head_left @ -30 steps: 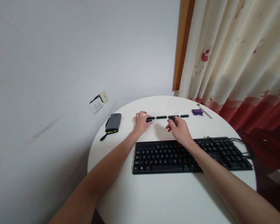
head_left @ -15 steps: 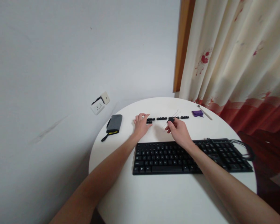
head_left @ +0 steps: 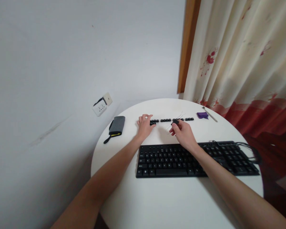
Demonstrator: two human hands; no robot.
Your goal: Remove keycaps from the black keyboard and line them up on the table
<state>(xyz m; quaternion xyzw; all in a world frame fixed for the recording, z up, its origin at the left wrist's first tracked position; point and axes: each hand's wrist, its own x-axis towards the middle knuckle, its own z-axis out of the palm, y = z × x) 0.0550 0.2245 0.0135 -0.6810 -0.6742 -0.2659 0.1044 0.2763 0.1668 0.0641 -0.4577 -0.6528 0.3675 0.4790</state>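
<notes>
My left hand rests on the table with thumb and index finger apart, beside the left end of a row of loose black keycaps. Between those fingers lies a shorter second row of keycaps. In my right hand is a wire keycap puller with a black handle, pinched between thumb and fingers above the table. Thin wire shows on both sides of the handle. Under my right forearm lies a black keyboard; the forearm hides part of its keys.
On the round white table lie a grey cloth pouch at left, a folded purple cloth and a thin brush at back right. A coiled cable lies over the keyboard's right end. Wall and curtain border the table.
The view has shifted very slightly. Both hands stay in nearly the same places, the right one still holding the keycap puller.
</notes>
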